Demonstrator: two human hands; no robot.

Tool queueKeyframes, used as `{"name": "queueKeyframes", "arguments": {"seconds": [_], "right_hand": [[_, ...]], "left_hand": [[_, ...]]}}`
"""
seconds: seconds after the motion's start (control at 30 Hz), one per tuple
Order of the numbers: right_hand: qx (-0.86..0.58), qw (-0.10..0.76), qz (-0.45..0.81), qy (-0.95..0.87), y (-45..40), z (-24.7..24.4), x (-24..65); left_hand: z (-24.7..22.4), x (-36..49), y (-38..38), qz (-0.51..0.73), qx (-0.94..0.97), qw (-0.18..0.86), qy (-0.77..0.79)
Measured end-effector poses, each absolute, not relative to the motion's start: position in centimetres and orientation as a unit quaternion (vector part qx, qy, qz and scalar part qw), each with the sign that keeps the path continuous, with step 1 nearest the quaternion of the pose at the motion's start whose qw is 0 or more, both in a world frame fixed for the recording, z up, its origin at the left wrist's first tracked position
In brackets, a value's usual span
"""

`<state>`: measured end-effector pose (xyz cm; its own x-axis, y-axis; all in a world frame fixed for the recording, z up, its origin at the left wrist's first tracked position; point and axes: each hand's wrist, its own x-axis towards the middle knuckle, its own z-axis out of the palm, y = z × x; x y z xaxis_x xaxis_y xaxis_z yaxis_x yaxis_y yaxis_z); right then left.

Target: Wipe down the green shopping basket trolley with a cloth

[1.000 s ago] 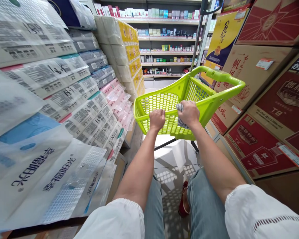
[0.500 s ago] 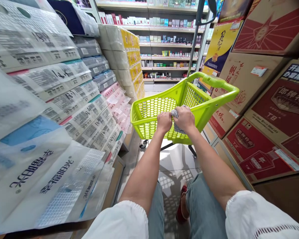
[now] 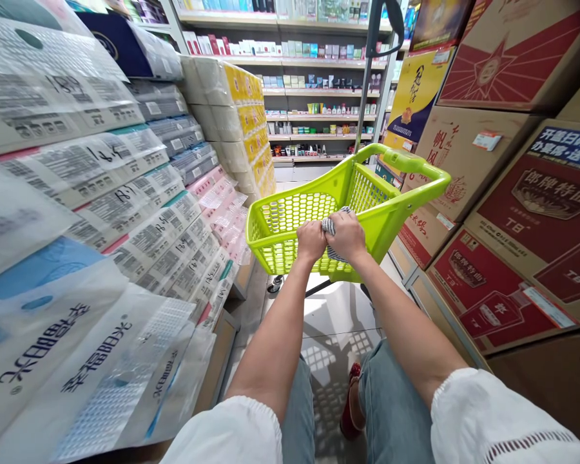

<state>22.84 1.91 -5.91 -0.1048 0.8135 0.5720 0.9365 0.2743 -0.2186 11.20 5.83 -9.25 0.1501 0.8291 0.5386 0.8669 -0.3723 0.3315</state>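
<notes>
A lime-green shopping cart point(image 3: 391, 222) with a perforated plastic basket stands sideways in front of me. My left hand point(image 3: 312, 240) is closed around the near top rim of the basket. Right beside it, my right hand point(image 3: 348, 236) is closed on a grey-and-white striped cloth point(image 3: 337, 250), pressed against the same rim. Part of the cloth sticks out between the two hands and hangs down the basket's outer side. The fingertips of both hands are hidden behind the rim.
Stacked tissue packs point(image 3: 140, 180) line the left side, with yellow-and-white paper bundles point(image 3: 227, 122) beyond them. Cardboard boxes point(image 3: 493, 167) are piled high on the right. A grey pole with a dark handle point(image 3: 381, 29) rises behind the cart. Shelves of cosmetics point(image 3: 314, 61) close off the back.
The whole view has shifted slightly, so the cart, hands and shelves sit a little farther left. Both hands keep their hold at the rim.
</notes>
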Motion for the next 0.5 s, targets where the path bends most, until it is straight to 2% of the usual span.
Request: {"name": "queueKeyframes", "arguments": {"seconds": [0.1,0.27,0.5], "right_hand": [[-0.602,0.301,-0.104,-0.732,1.9,-5.3,24.4],[-0.663,0.349,-0.132,-0.649,2.1,-4.4,27.5],[-0.617,0.302,-0.099,-0.72,1.5,-5.3,21.9]], "left_hand": [[-9.2,10.7,5.8,-0.337,-0.758,0.038,-0.558],[-9.3,10.6,5.9,-0.349,-0.754,0.039,-0.555],[-9.6,10.4,6.1,-0.351,-0.759,0.035,-0.548]]}}
